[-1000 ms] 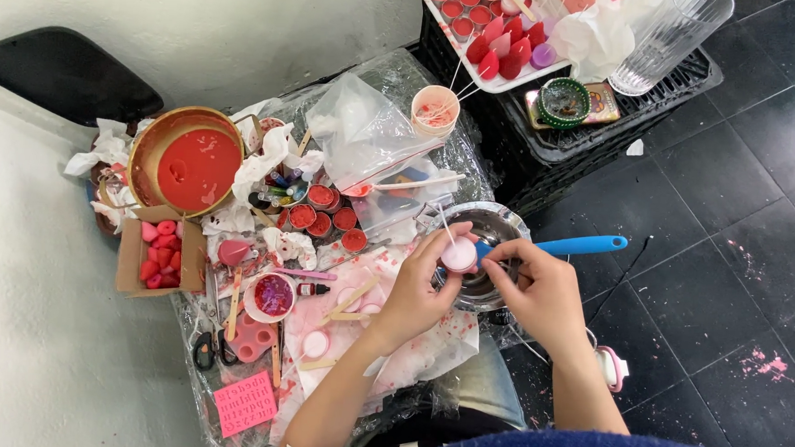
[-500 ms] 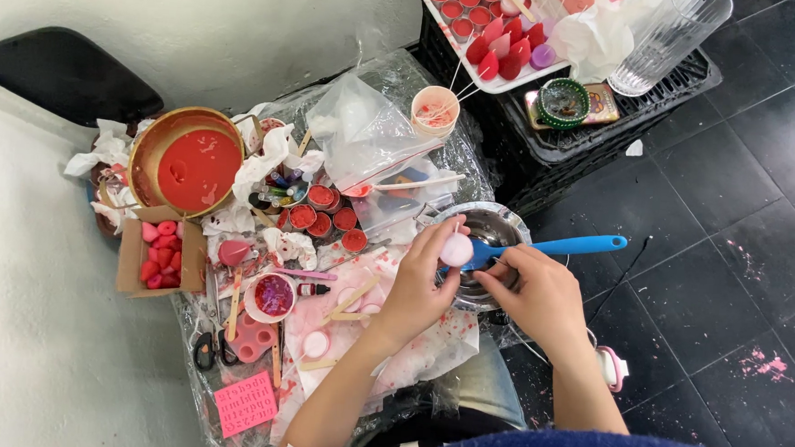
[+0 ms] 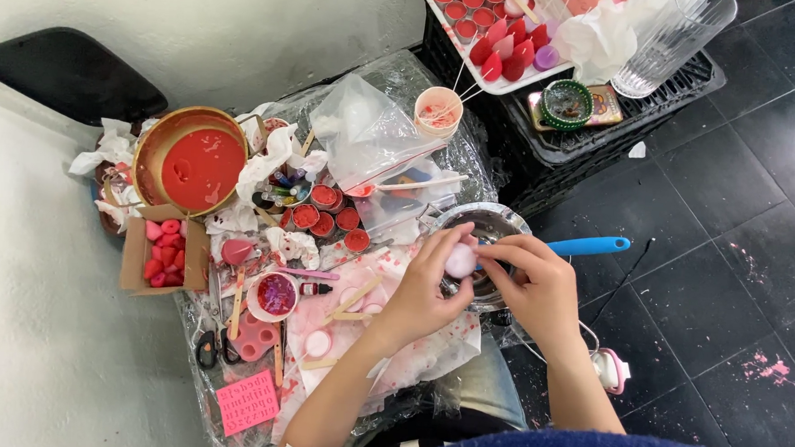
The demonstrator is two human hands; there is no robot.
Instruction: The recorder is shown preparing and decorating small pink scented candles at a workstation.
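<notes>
Holding a small pale pink wax piece [image 3: 460,260] over the metal pan [image 3: 486,226].
Fingers of the left hand [image 3: 426,284] and right hand [image 3: 539,285] pinch it between them; finished red cups [image 3: 330,213] sit left of the fingertips, so more shaping likely remains.

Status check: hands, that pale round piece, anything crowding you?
Left hand and right hand both pinch pale round piece over metal pan. Clutter crowds the left.
</notes>
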